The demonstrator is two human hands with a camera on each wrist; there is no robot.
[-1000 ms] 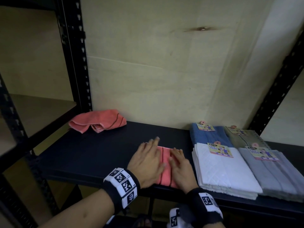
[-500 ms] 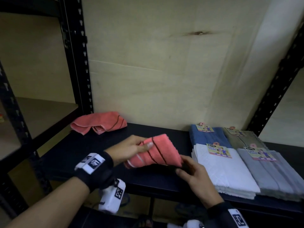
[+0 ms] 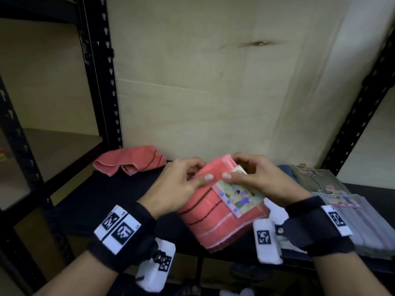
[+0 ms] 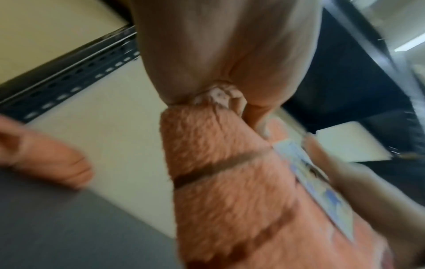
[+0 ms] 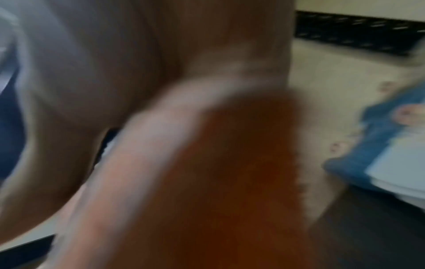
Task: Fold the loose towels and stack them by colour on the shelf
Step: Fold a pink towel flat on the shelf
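Observation:
A folded pink towel (image 3: pixel 215 218) with dark stripes and a printed paper label (image 3: pixel 237 197) is held up above the black shelf (image 3: pixel 102 201). My left hand (image 3: pixel 183 184) grips its upper left edge, thumb on top. My right hand (image 3: pixel 252 178) pinches its top right corner by the label. The left wrist view shows the striped pink towel (image 4: pixel 230 182) close up with the label (image 4: pixel 322 191) at its side. The right wrist view is blurred, with the towel (image 5: pixel 230 182) filling it. A second pink towel (image 3: pixel 128 163) lies loosely bunched at the shelf's back left.
Folded towels lie at the shelf's right: a grey stack (image 3: pixel 359 227) with a label in front, an olive one (image 3: pixel 314 178) behind, blue (image 5: pixel 372 138) and white (image 5: pixel 395 163) ones partly hidden by my right hand. Black uprights (image 3: pixel 100 71) frame the shelf; a plywood wall (image 3: pixel 213 92) backs it.
The pink towel went from lying pressed flat on the shelf to being lifted and turned in both hands. Its paper label now faces up, and my right hand has moved onto its top corner.

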